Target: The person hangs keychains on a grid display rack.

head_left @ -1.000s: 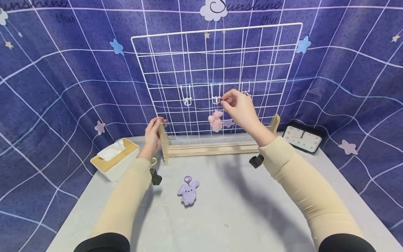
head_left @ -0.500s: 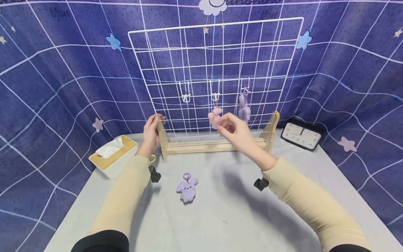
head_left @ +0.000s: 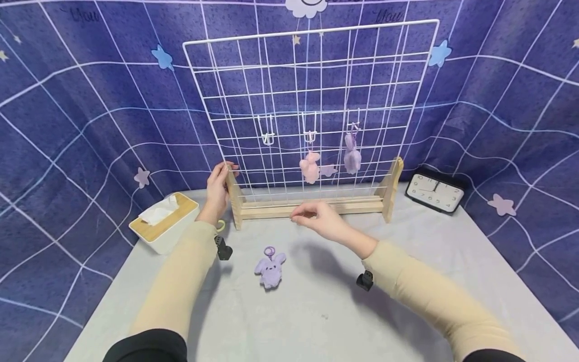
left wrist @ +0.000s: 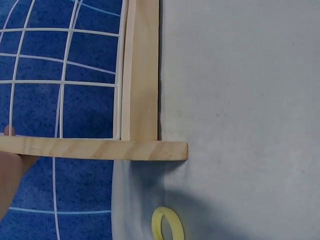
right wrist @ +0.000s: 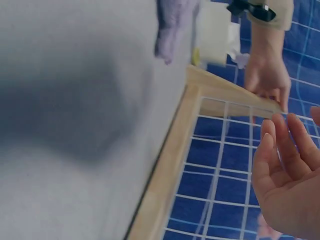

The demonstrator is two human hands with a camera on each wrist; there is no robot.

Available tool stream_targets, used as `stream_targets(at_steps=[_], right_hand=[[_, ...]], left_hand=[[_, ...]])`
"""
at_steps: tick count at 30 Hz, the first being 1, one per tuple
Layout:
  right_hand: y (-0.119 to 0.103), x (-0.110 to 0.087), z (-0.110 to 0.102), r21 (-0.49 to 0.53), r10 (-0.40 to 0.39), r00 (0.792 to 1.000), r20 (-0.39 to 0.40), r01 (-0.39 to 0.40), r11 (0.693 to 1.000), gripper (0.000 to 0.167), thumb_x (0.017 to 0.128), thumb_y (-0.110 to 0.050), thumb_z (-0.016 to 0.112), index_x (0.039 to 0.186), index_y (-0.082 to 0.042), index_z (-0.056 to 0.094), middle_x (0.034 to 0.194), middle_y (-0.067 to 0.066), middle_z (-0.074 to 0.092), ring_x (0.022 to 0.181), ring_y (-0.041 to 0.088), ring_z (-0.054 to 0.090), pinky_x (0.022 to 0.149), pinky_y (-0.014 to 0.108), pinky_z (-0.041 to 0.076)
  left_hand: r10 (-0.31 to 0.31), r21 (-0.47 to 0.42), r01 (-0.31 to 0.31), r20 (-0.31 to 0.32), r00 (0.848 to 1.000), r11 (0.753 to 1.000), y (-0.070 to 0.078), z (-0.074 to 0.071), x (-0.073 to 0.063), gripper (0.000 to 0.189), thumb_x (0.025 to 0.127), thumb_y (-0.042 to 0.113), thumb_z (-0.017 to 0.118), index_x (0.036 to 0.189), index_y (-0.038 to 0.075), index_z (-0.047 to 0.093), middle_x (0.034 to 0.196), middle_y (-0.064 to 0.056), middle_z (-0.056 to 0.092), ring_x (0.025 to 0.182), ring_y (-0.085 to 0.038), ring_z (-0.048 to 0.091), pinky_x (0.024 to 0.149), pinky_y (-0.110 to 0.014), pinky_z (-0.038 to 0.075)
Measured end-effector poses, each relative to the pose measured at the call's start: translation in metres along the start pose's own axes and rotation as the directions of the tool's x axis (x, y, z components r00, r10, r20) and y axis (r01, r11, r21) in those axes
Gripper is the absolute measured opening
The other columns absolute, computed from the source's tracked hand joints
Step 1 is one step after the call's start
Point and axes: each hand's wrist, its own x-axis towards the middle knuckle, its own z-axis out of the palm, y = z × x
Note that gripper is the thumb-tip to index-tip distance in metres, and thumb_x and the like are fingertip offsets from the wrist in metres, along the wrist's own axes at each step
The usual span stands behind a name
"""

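Observation:
My left hand [head_left: 218, 188] grips the top of the left wooden upright [head_left: 234, 196] of a stand holding a white wire grid panel [head_left: 282, 93]. In the left wrist view a bit of that hand shows by the wooden upright [left wrist: 95, 148]. My right hand [head_left: 322, 220] is in front of the wooden base bar, fingers loosely bent, holding nothing. Below and left of it a purple plush keychain [head_left: 271, 273] lies face up on the table. From the middle hook hangs a pink plush keychain [head_left: 310, 168]; another purple plush keychain [head_left: 352, 157] hangs from the right hook.
The left hook [head_left: 268, 138] on the grid bears nothing. A tissue box [head_left: 174, 226] stands at the left and a clock [head_left: 435, 191] at the back right. Beside the left upright is a yellow ring [left wrist: 167, 222]. Behind everything hangs a blue curtain [head_left: 90, 151].
My right hand has come down and away from the middle hook, past the pink plush keychain, to low in front of the stand. The left hand has kept its grip on the upright.

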Motion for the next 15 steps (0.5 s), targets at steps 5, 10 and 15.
stream_targets(at_steps=[5, 10, 15], right_hand=[[0.009, 0.002, 0.016, 0.01, 0.017, 0.998, 0.058, -0.018, 1.0, 0.02, 0.096, -0.013, 0.07, 0.11, -0.001, 0.075, 0.101, 0.004, 0.075, 0.089, 0.018, 0.069, 0.082, 0.029, 0.054], [0.014, 0.007, 0.027, -0.009, 0.008, 0.991, 0.137, -0.006, 1.0, 0.018, 0.094, -0.008, 0.071, 0.11, 0.0, 0.074, 0.104, 0.006, 0.075, 0.094, 0.022, 0.068, 0.088, 0.031, 0.054], [0.02, 0.016, 0.039, -0.033, 0.005, 0.98, 0.201, 0.001, 0.999, 0.018, 0.094, -0.006, 0.071, 0.109, 0.001, 0.074, 0.107, 0.009, 0.075, 0.098, 0.026, 0.07, 0.091, 0.031, 0.053]], left_hand=[[-0.009, 0.0, 0.009, -0.017, 1.0, 1.0, -0.001, -0.002, -0.002, 0.018, 0.111, 0.017, 0.045, 0.111, 0.012, 0.061, 0.107, -0.003, 0.067, 0.103, -0.025, 0.06, 0.092, -0.032, 0.043], [-0.015, -0.008, 0.015, -0.01, 1.0, 1.0, 0.003, -0.001, -0.003, 0.019, 0.111, 0.016, 0.043, 0.114, 0.009, 0.061, 0.119, -0.018, 0.064, 0.103, -0.025, 0.06, 0.095, -0.033, 0.043], [-0.028, 0.008, 0.028, 0.015, 0.999, 1.0, 0.012, 0.003, -0.005, 0.02, 0.111, 0.013, 0.042, 0.117, 0.004, 0.058, 0.126, -0.026, 0.059, 0.102, -0.022, 0.061, 0.095, -0.036, 0.042]])
